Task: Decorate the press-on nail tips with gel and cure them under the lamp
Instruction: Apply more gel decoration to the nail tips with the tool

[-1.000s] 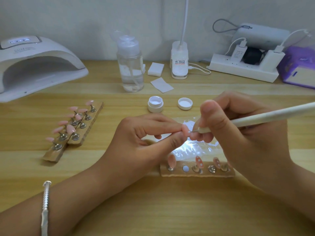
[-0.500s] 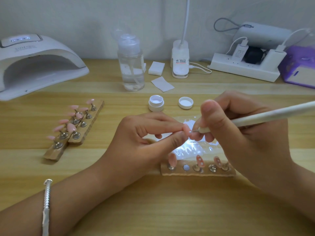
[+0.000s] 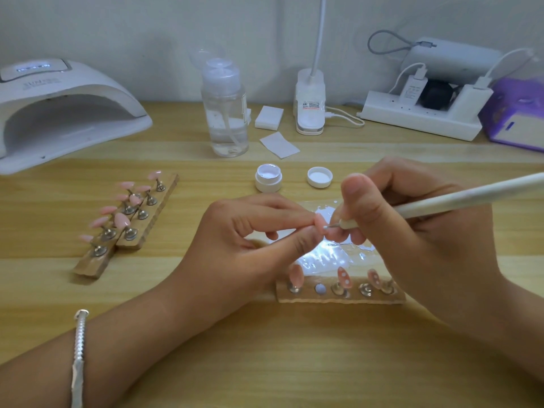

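My left hand (image 3: 250, 245) pinches a small pink nail tip (image 3: 319, 223) between thumb and forefinger, mostly hidden by the fingers. My right hand (image 3: 426, 231) grips a white dotting pen (image 3: 459, 201), and its metal tip touches the held nail. Below the hands lies a wooden holder strip (image 3: 338, 295) carrying pink nail tips, two of them with white dots. An open white gel pot (image 3: 268, 178) and its lid (image 3: 319, 177) stand behind the hands. The white curing lamp (image 3: 59, 113) sits at the far left.
Two more wooden holders (image 3: 129, 228) with plain pink tips lie at the left. A clear pump bottle (image 3: 225, 113), white wipes (image 3: 278, 144), a desk lamp base (image 3: 310, 110), a power strip (image 3: 421, 119) and a purple box (image 3: 518, 119) line the back. Shiny plastic film (image 3: 323, 257) lies under the hands.
Both hands stay nearly in place; the pen tip has shifted only slightly against the held nail tip.
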A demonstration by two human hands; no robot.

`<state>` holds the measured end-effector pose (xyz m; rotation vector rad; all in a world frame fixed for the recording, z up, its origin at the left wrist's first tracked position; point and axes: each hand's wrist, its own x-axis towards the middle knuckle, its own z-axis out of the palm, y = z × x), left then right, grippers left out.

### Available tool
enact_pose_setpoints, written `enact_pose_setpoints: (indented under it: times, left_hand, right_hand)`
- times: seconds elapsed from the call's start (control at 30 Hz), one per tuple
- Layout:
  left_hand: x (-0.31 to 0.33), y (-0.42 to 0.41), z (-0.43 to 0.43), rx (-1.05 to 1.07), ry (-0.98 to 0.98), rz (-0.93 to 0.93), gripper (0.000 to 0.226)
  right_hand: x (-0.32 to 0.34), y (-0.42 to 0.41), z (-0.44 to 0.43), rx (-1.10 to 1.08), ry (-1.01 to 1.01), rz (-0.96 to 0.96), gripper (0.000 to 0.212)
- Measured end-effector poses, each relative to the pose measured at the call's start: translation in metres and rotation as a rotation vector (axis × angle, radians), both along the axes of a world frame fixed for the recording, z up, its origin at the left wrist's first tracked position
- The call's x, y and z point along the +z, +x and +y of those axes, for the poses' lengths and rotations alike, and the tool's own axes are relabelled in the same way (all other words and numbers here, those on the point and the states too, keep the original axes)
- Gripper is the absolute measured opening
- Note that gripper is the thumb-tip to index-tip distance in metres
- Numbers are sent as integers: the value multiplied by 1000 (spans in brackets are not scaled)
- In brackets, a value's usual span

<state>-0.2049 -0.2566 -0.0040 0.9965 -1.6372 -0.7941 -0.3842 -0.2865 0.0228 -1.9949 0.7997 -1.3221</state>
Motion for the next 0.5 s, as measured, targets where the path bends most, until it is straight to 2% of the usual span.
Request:
enact_pose_setpoints:
  times: [0.5]
  left_hand:
    - [-1,1,0,-12,-15,3,12]
  right_hand:
    - [-2,-2,-2,22,-3,-3,34]
